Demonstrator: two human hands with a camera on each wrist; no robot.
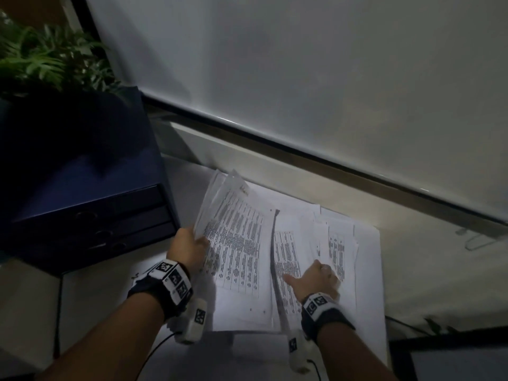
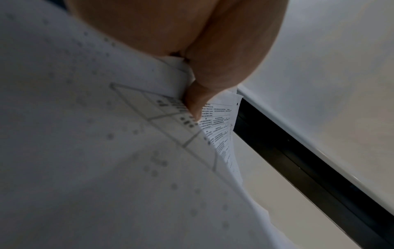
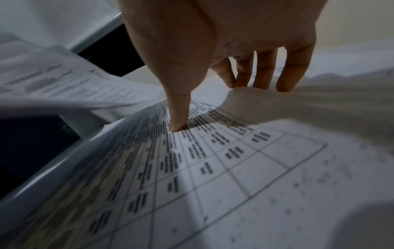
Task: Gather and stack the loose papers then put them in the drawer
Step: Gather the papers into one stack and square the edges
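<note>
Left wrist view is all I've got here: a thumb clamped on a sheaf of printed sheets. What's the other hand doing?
Observer: The right hand lies on the loose papers still spread on the desk, thumb out to the side.
Operator: Is it gripping any of them?
Observer: Its thumb presses on a printed table, and the fingertips rest at the edge of a raised sheet; whether they hold it, I cannot tell.
Operator: Where is the drawer?
Observer: A dark blue drawer unit stands on the desk beyond the left hand, to its left. Its drawers look closed.
</note>
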